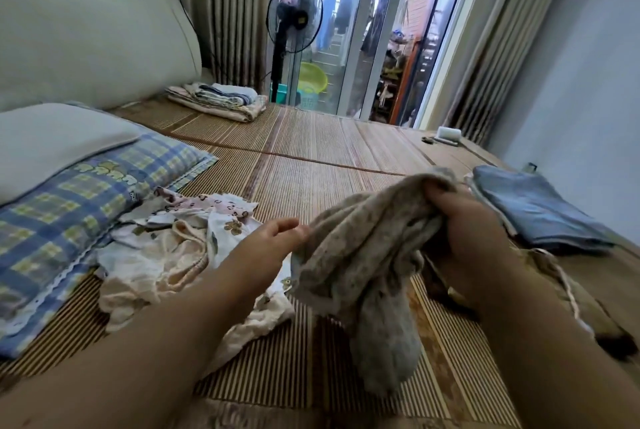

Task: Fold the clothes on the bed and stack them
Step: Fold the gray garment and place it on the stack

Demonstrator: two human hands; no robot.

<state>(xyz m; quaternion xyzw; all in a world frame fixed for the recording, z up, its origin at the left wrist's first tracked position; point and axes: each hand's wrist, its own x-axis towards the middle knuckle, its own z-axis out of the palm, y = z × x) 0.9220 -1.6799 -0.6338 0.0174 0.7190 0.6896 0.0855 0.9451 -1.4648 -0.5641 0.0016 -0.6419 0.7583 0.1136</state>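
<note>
Right grip is closed tight around the bunched top of the grey speckled garment, which hangs over the bed mat with its lower end resting on it. Left grip touches the edge of the cloth with bent fingers; I cannot tell if it really pinches. I judge I am at the opening-out step for this piece. Next I must find two corners and spread it flat. Unfolded clothes lie just to the left, and a folded blue stack to the right.
</note>
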